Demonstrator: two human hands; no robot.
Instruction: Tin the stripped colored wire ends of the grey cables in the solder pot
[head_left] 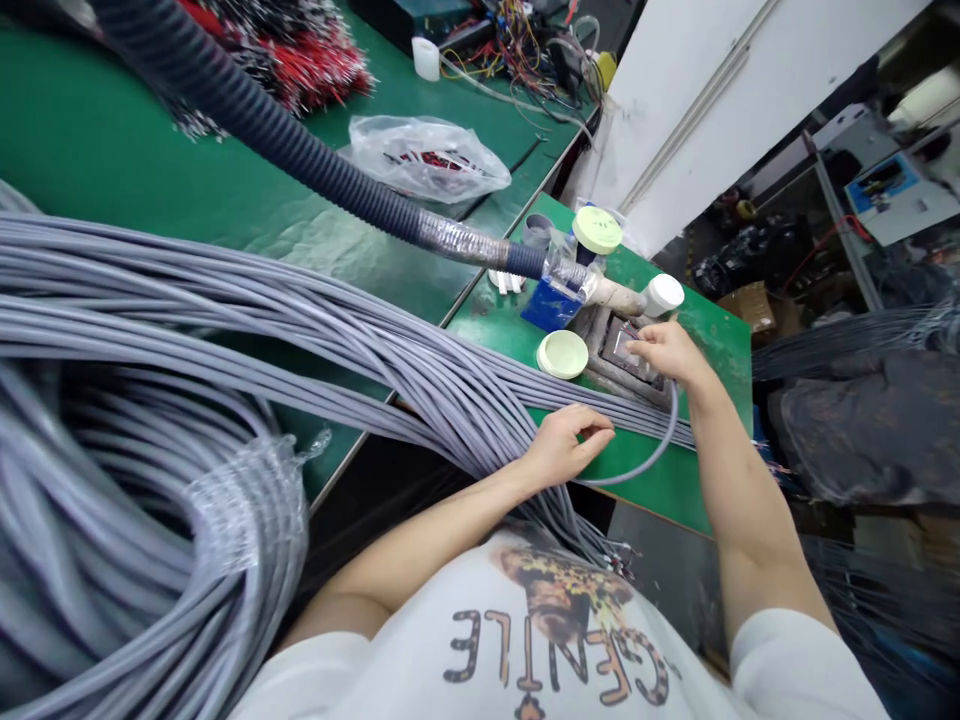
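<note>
The right hand point(670, 354) is pinched closed on thin wires point(630, 326) at a dark metal fixture point(626, 350) on the green table point(697, 480). The left hand point(564, 447) curls on a bundle of gray cables point(420, 370), though whether it grips them is hard to tell. A single gray cable point(637, 470) loops just below it. That cable looks light and springy, best held just behind its end; the bundle looks heavy and slippery.
</note>
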